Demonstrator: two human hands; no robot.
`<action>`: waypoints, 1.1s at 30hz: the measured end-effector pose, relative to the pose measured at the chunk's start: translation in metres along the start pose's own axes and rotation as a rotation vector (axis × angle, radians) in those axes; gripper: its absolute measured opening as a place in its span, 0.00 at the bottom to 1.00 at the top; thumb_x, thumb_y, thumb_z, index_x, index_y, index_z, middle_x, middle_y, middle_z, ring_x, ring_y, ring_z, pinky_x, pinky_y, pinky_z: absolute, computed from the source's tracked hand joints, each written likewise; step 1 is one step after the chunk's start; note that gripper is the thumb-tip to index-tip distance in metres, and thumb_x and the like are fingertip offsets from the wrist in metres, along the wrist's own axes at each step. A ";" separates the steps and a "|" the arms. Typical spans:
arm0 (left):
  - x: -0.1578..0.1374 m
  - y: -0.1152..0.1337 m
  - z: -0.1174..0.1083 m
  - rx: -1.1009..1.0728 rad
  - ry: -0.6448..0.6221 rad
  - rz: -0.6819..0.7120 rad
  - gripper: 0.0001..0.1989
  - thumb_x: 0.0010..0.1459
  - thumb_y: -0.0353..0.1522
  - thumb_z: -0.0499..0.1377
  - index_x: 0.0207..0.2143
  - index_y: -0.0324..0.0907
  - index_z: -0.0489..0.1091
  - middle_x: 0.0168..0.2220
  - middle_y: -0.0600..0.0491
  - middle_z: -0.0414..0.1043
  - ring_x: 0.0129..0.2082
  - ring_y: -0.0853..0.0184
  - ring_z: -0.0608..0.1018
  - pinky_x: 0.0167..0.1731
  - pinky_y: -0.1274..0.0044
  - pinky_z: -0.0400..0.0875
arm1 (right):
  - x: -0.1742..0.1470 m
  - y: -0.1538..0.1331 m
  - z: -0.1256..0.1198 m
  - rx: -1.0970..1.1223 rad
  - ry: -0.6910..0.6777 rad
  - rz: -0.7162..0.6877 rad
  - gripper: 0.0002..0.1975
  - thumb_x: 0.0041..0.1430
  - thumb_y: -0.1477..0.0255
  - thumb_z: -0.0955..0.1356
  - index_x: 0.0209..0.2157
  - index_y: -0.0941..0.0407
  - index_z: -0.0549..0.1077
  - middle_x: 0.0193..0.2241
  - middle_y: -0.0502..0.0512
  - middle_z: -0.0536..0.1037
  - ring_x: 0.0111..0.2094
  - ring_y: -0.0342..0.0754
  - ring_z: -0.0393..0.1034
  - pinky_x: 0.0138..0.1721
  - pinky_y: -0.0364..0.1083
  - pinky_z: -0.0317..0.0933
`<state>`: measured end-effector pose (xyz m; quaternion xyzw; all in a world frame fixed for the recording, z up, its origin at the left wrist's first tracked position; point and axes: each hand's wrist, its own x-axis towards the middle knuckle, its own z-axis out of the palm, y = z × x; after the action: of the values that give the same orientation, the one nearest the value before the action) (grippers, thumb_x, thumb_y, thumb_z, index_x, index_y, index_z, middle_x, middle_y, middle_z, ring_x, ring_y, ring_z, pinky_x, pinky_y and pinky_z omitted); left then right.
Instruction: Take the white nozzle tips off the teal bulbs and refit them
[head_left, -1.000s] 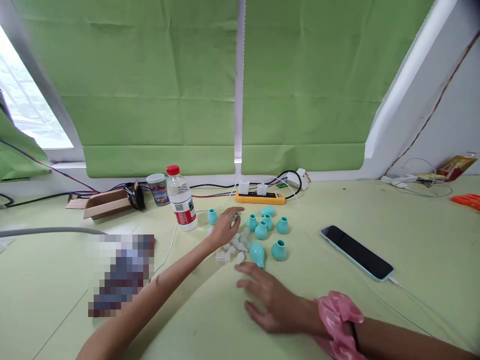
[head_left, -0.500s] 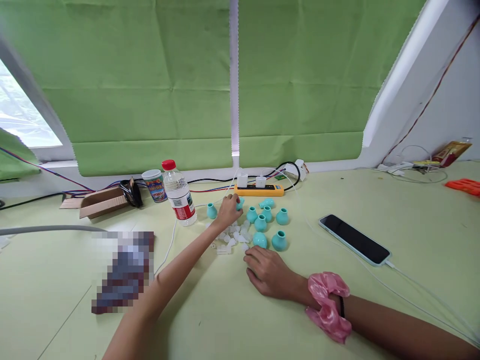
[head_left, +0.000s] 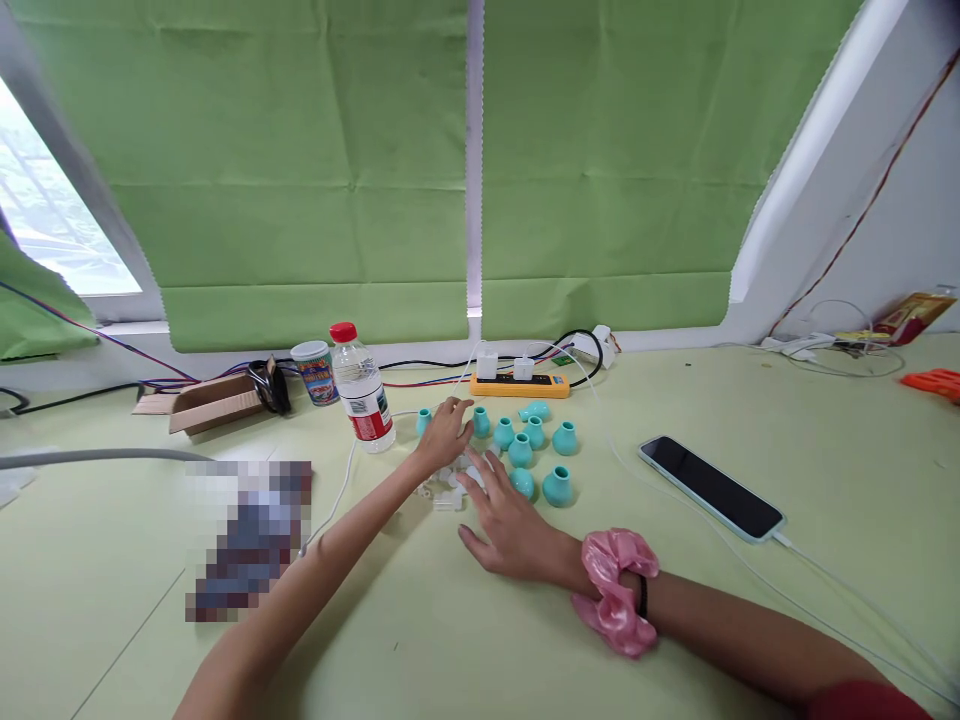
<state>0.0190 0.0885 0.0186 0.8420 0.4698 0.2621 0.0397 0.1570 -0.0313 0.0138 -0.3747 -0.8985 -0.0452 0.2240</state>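
Observation:
My left hand (head_left: 445, 437) hovers with fingers apart beside a small turquoise bulb-shaped piece with an open neck (head_left: 481, 422), which stands upright. Another turquoise piece (head_left: 424, 420) shows partly behind that hand. Fingers spread, my right hand (head_left: 511, 522) reaches over a heap of translucent white plastic pieces (head_left: 448, 498) and covers part of it; whether its fingertips touch them I cannot tell. Several more turquoise pieces (head_left: 565, 438) are grouped to the right. Most stand neck up, while one (head_left: 535, 411) lies on its side at the back.
Behind the pieces lies a yellow power strip (head_left: 519, 386) with white plugs. To the left are a red-capped water bottle (head_left: 361, 390), a paper cup (head_left: 316, 374) and an open cardboard box (head_left: 214, 402). A phone (head_left: 712, 487) on a white cable lies at the right.
My left hand has let go of a turquoise piece, now standing upright, and drawn slightly left. My right hand has shifted left over the white pieces, its fingers spreading.

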 end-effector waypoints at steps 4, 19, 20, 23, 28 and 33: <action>-0.020 -0.007 0.004 0.050 -0.112 0.063 0.21 0.52 0.28 0.51 0.50 0.38 0.56 0.51 0.43 0.58 0.53 0.57 0.59 0.50 0.66 0.53 | 0.020 -0.003 0.017 -0.050 -0.154 0.180 0.37 0.50 0.64 0.63 0.56 0.69 0.46 0.57 0.73 0.42 0.56 0.70 0.35 0.50 0.63 0.45; -0.018 0.002 0.008 0.185 -0.095 0.046 0.23 0.50 0.21 0.46 0.50 0.35 0.53 0.53 0.41 0.55 0.56 0.58 0.53 0.51 0.65 0.51 | -0.022 0.014 0.011 -0.149 -0.046 0.037 0.25 0.54 0.75 0.60 0.55 0.60 0.53 0.58 0.65 0.46 0.57 0.65 0.39 0.51 0.61 0.48; -0.011 0.001 0.011 0.193 -0.094 0.033 0.23 0.50 0.21 0.46 0.50 0.35 0.53 0.52 0.41 0.57 0.55 0.58 0.54 0.50 0.64 0.52 | -0.025 0.016 0.010 -0.142 -0.057 0.030 0.25 0.54 0.77 0.59 0.55 0.60 0.54 0.58 0.65 0.47 0.57 0.64 0.40 0.50 0.60 0.49; 0.003 0.002 0.018 0.212 -0.093 -0.014 0.20 0.52 0.24 0.45 0.50 0.35 0.52 0.48 0.41 0.61 0.51 0.57 0.60 0.47 0.63 0.55 | -0.035 0.024 0.006 -0.097 -0.100 0.036 0.22 0.54 0.79 0.57 0.53 0.59 0.57 0.56 0.63 0.51 0.55 0.59 0.47 0.49 0.56 0.53; -0.001 0.011 0.017 0.246 -0.104 -0.050 0.21 0.55 0.28 0.45 0.52 0.34 0.50 0.42 0.40 0.66 0.47 0.54 0.63 0.42 0.64 0.58 | -0.035 0.040 0.000 -0.020 -0.062 0.152 0.22 0.56 0.71 0.59 0.52 0.63 0.57 0.54 0.66 0.54 0.55 0.56 0.48 0.52 0.55 0.51; -0.014 0.021 0.004 0.248 -0.125 -0.013 0.19 0.55 0.27 0.45 0.51 0.34 0.54 0.38 0.42 0.68 0.42 0.56 0.66 0.39 0.66 0.61 | -0.023 0.033 0.007 0.061 -0.086 0.216 0.27 0.55 0.65 0.60 0.54 0.61 0.53 0.56 0.65 0.51 0.56 0.57 0.43 0.53 0.56 0.47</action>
<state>0.0317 0.0661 0.0161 0.8520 0.5007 0.1490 -0.0337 0.1918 -0.0205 -0.0050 -0.4639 -0.8628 0.0226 0.1998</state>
